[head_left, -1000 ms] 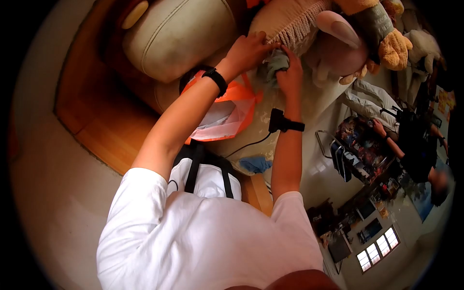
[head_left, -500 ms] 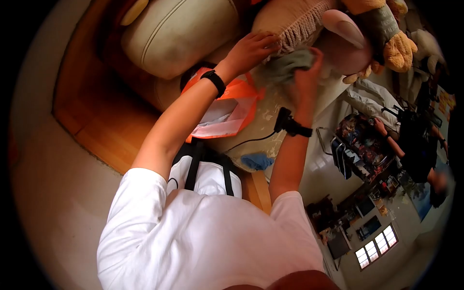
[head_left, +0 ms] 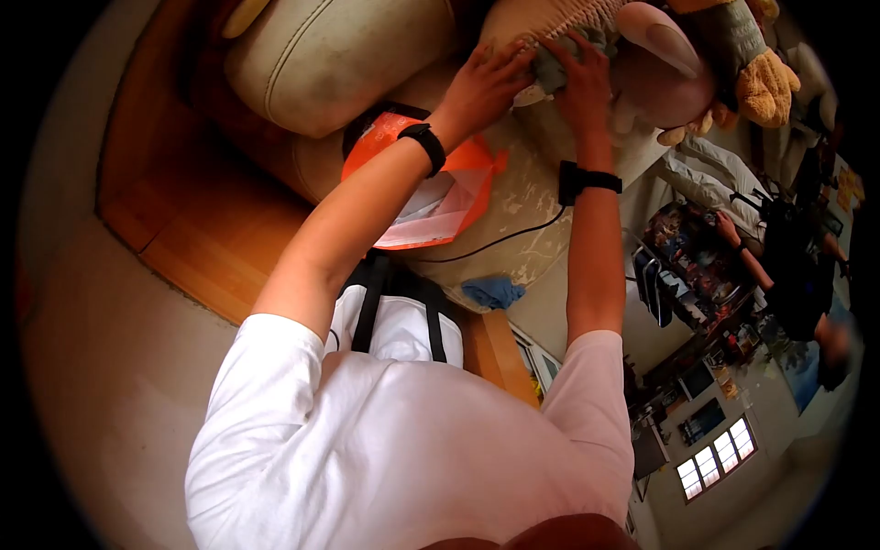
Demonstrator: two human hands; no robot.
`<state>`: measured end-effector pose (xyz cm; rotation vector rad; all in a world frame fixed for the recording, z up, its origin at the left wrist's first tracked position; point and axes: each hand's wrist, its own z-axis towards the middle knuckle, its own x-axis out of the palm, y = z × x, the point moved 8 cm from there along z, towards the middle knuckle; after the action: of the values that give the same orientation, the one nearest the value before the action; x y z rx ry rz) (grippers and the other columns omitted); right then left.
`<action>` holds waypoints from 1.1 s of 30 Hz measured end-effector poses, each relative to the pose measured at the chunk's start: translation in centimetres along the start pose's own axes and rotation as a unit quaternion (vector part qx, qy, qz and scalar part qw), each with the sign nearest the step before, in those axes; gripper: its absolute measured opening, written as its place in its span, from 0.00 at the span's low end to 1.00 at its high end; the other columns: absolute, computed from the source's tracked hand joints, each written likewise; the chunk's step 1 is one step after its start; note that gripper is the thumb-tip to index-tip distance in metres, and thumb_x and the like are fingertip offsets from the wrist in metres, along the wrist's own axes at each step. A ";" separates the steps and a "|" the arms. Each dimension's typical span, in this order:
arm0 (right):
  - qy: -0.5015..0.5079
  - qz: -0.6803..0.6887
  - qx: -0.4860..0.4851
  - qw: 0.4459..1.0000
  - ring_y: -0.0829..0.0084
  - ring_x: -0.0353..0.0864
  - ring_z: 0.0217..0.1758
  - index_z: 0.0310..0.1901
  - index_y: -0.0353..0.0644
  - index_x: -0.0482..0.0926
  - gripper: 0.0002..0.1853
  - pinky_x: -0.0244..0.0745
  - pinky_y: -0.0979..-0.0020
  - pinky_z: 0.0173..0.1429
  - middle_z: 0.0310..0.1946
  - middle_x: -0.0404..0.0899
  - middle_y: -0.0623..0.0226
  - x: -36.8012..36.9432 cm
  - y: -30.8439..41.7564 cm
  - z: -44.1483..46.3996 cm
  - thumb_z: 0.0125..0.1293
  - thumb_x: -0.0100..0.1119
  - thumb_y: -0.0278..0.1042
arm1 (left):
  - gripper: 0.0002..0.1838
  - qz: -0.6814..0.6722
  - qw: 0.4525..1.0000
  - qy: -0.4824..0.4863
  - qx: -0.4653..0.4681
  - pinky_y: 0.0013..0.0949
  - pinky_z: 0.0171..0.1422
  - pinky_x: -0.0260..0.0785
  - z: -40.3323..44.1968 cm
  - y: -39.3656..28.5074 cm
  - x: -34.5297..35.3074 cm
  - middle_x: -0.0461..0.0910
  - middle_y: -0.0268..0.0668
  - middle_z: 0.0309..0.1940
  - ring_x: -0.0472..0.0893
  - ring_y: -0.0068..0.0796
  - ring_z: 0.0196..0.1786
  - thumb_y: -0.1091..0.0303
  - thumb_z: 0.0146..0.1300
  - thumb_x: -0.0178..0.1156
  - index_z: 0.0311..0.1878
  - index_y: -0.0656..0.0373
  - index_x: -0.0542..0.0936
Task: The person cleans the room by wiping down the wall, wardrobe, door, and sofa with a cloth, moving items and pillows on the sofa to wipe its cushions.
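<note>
A grey-green cloth (head_left: 550, 71) lies bunched against the fringed, pinkish-tan cushion (head_left: 518, 23) at the top. My right hand (head_left: 583, 84) is closed over this cloth and presses it to the cushion, its fingers pointing up. Just left of it, my left hand (head_left: 483, 90) rests its outstretched fingers on the cushion's lower edge, holding nothing. The left fingertips almost reach the cloth; whether they touch it, I cannot tell. Below my left wrist stands an orange plastic bag (head_left: 467, 206) with its mouth open and pale material inside.
A worn cream seat (head_left: 513, 220) carries a black cable and a crumpled blue cloth (head_left: 493, 292). Plush toys (head_left: 765, 92) crowd the upper right. A cream padded armrest (head_left: 339, 69) is upper left. A white bag with black straps (head_left: 394, 325) sits near me. Another person (head_left: 793, 284) is at far right.
My right hand has moved up with the grey-green cloth, from in front of the cushion onto it. My left hand has shifted slightly, its fingers more spread.
</note>
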<state>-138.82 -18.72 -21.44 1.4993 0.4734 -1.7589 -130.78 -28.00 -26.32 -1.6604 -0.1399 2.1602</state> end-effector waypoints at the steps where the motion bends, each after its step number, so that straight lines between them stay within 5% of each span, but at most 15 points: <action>1: 0.012 -0.028 0.036 0.999 0.53 0.72 0.61 0.58 0.65 0.79 0.36 0.73 0.58 0.63 0.60 0.74 0.68 0.1 -1.1 -0.6 0.46 0.64 0.18 | 0.27 0.000 1.000 0.001 0.000 0.52 0.71 0.60 -0.1 -0.1 0.1 0.65 0.29 0.72 0.59 0.30 0.77 0.67 0.57 0.63 0.62 0.40 0.75; 12: -0.015 -0.005 0.098 0.995 0.54 0.75 0.55 0.60 0.69 0.79 0.36 0.76 0.58 0.56 0.59 0.74 0.68 -2.5 -1.7 -2.2 0.49 0.63 0.19 | 0.30 -0.027 0.999 -0.029 -0.027 0.51 0.67 0.62 0.9 -0.2 -0.6 0.68 0.30 0.69 0.63 0.33 0.74 0.69 0.52 0.63 0.63 0.47 0.74; 17: 0.095 -0.046 0.095 0.990 0.53 0.75 0.55 0.62 0.71 0.77 0.39 0.78 0.55 0.53 0.59 0.74 0.66 0.5 -1.5 -3.1 0.49 0.61 0.18 | 0.30 -0.011 0.999 -0.039 -0.022 0.49 0.66 0.63 0.9 -0.4 -1.1 0.69 0.30 0.67 0.66 0.33 0.72 0.69 0.52 0.63 0.62 0.46 0.75; 21: 0.083 -0.099 0.120 0.984 0.51 0.75 0.56 0.63 0.72 0.76 0.40 0.79 0.55 0.54 0.59 0.74 0.65 0.3 -2.9 -4.6 0.49 0.60 0.18 | 0.29 0.001 0.999 -0.033 -0.035 0.48 0.65 0.64 0.9 -0.6 -0.8 0.69 0.31 0.66 0.66 0.34 0.71 0.68 0.51 0.64 0.60 0.44 0.75; 24: 0.057 -0.031 0.180 0.982 0.49 0.75 0.56 0.63 0.64 0.75 0.38 0.77 0.54 0.56 0.58 0.75 0.61 -1.0 -4.0 -4.8 0.48 0.61 0.20 | 0.27 0.003 0.999 -0.028 -0.026 0.48 0.64 0.65 1.1 -0.7 -0.8 0.69 0.31 0.65 0.66 0.34 0.72 0.69 0.51 0.64 0.58 0.43 0.76; 29: -0.160 0.153 0.144 0.964 0.47 0.74 0.58 0.61 0.46 0.74 0.34 0.71 0.55 0.61 0.57 0.75 0.54 -6.1 -3.9 -0.6 0.47 0.57 0.19 | 0.25 -0.146 0.986 -0.081 0.013 0.46 0.65 0.66 1.3 -0.4 -2.8 0.71 0.34 0.64 0.67 0.39 0.71 0.71 0.52 0.61 0.57 0.47 0.76; 31: -0.129 0.114 0.107 0.979 0.48 0.75 0.59 0.62 0.46 0.73 0.35 0.71 0.56 0.62 0.57 0.76 0.55 -5.5 -3.6 1.1 0.47 0.58 0.19 | 0.25 -0.178 0.980 -0.090 0.000 0.45 0.65 0.66 2.3 0.9 -2.4 0.71 0.35 0.64 0.67 0.40 0.70 0.71 0.52 0.61 0.57 0.49 0.75; 33: -0.095 0.073 0.068 0.991 0.50 0.75 0.61 0.64 0.47 0.73 0.35 0.72 0.57 0.63 0.58 0.77 0.56 -3.3 -3.9 1.7 0.48 0.59 0.20 | 0.32 -0.159 0.983 -0.089 0.017 0.55 0.69 0.63 4.1 2.0 -1.6 0.63 0.45 0.72 0.65 0.52 0.73 0.56 0.58 0.65 0.68 0.41 0.70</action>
<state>-142.83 -16.42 -18.68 1.4032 0.1464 -1.8240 -134.89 -29.73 -24.37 -1.3208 -0.3885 2.0480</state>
